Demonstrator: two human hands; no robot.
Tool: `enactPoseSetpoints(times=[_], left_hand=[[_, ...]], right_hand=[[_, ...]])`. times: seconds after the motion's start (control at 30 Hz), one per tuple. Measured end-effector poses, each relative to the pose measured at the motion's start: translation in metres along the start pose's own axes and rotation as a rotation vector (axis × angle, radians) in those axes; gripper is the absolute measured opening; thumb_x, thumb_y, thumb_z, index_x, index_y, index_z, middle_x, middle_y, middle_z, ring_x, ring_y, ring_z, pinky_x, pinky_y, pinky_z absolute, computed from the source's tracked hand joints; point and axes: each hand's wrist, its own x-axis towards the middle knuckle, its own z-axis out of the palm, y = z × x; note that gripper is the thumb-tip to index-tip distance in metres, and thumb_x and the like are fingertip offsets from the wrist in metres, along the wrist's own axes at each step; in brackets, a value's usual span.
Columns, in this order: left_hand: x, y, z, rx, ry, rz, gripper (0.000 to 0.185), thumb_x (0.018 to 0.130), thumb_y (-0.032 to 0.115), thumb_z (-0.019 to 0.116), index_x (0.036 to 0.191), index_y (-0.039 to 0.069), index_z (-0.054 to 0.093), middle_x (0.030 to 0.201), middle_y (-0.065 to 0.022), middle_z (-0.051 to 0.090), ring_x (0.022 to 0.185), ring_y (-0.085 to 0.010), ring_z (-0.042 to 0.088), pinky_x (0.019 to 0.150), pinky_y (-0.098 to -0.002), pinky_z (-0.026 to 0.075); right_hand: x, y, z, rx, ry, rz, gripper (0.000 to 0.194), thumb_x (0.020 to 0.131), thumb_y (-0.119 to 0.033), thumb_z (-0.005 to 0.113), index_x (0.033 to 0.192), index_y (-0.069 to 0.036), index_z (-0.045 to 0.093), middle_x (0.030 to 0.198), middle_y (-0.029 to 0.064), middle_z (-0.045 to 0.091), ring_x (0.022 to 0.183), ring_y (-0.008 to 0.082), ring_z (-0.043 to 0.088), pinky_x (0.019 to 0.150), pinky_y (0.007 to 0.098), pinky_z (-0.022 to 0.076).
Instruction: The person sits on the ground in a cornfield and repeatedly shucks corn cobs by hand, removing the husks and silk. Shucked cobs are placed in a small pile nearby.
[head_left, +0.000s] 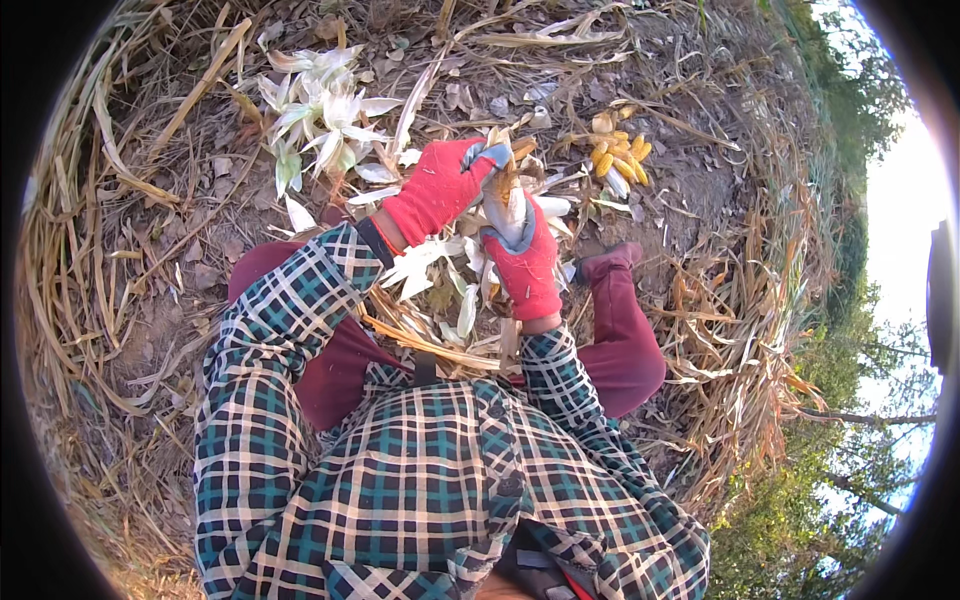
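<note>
An ear of corn in a pale husk (508, 212) is held upright before me, with brown silk and a little yellow kernel showing near its upper part. My left hand (442, 186), in a red glove with grey palm coating, pinches the dry husk at the ear's top. Lower down, my right hand (527, 259), gloved the same way, wraps around the husk-covered ear. Fingers partly hide the ear. Loose pale husks (420, 268) lie on the ground below my hands, between my legs.
Beyond my right hand lies a small pile of yellow corn ears (621, 159). Whitish-green husks (330, 112) are heaped at the upper left. Dry corn stalks (731, 367) are banked along the right, with more stalks (112, 150) at the left. My bent legs flank the work.
</note>
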Motion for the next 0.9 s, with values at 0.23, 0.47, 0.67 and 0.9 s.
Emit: enactPoseSetpoints(times=[0.23, 0.47, 0.67, 0.9], left_hand=[[-0.004, 0.016, 0.013, -0.585, 0.043, -0.364, 0.023, 0.095, 0.026, 0.062, 0.101, 0.005, 0.068, 0.085, 0.0069, 0.06, 0.07, -0.0039, 0.048, 0.063, -0.0225, 0.042], [-0.007, 0.013, 0.023, -0.537, -0.103, -0.395, 0.025, 0.096, 0.033, 0.06, 0.089, 0.009, 0.064, 0.076, 0.0074, 0.055, 0.07, -0.0017, 0.047, 0.06, -0.0211, 0.039], [-0.009, 0.034, 0.01, -0.521, -0.034, -0.293, 0.026, 0.097, 0.031, 0.058, 0.097, 0.006, 0.066, 0.079, 0.0049, 0.06, 0.071, -0.0023, 0.055, 0.062, -0.021, 0.047], [0.029, -0.02, -0.038, -0.106, 0.161, -0.356, 0.029, 0.088, 0.03, 0.069, 0.097, 0.002, 0.066, 0.067, -0.0008, 0.06, 0.062, -0.0127, 0.058, 0.061, -0.0264, 0.047]], right_hand=[[-0.017, -0.008, 0.037, 0.985, 0.134, 0.374, 0.077, 0.075, -0.021, 0.079, 0.137, -0.002, 0.04, 0.116, 0.009, 0.059, 0.101, 0.017, 0.059, 0.088, 0.032, 0.0481], [-0.004, -0.019, 0.032, 0.809, 0.194, 0.318, 0.052, 0.095, -0.036, 0.058, 0.133, -0.002, 0.044, 0.108, 0.005, 0.06, 0.09, 0.0113, 0.057, 0.078, 0.0273, 0.0482], [0.036, 0.029, 0.021, 1.506, 0.174, 0.656, 0.071, 0.088, -0.066, 0.049, 0.122, -0.004, 0.054, 0.11, 0.0129, 0.064, 0.088, 0.0248, 0.064, 0.084, 0.0385, 0.0543], [0.066, 0.041, -0.029, 1.274, 0.501, 0.448, 0.064, 0.093, -0.055, 0.052, 0.125, 0.001, 0.047, 0.118, 0.0149, 0.058, 0.11, 0.0271, 0.057, 0.097, 0.0436, 0.047]])
